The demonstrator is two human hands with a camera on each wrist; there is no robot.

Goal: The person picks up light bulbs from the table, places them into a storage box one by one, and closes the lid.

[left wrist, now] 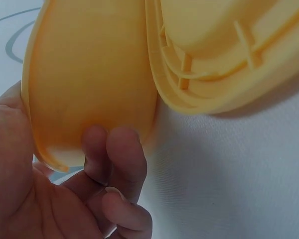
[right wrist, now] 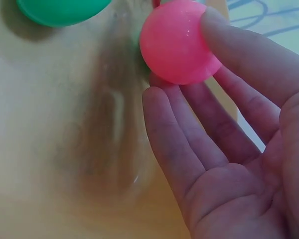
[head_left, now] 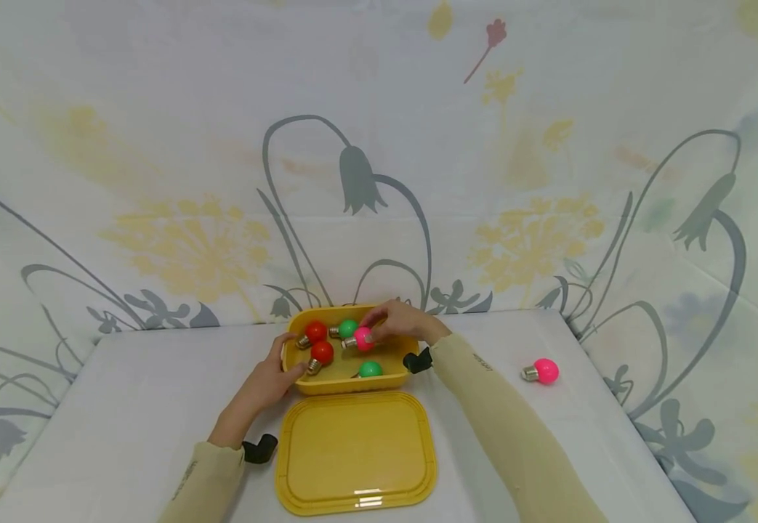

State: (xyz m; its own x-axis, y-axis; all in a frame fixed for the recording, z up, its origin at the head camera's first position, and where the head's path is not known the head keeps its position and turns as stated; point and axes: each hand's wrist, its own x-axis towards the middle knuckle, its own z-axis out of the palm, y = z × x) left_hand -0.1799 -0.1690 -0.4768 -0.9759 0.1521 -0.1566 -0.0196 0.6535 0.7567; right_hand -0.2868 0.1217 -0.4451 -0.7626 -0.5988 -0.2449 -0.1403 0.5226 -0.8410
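Note:
A pink light bulb (head_left: pixel 364 338) with a silver screw base is pinched by my right hand (head_left: pixel 405 322), over the inside of a yellow plastic container (head_left: pixel 352 386). In the right wrist view, the thumb and fingers meet the round pink part, and the lower fingers stretch out loosely. My left hand (head_left: pixel 270 383) grips the container's left end, its fingers bent against the outer wall in the left wrist view. Inside lie two red bulbs (head_left: pixel 322 353) and two green bulbs (head_left: pixel 371 369); their screw bases are partly visible.
In front of the container, a yellow lid (head_left: pixel 355 450) lies on the white-covered table (head_left: pixel 123 421). Another pink bulb (head_left: pixel 545 371) rests on the table to the right. A flower-patterned cloth (head_left: pixel 379 94) hangs behind and along both sides.

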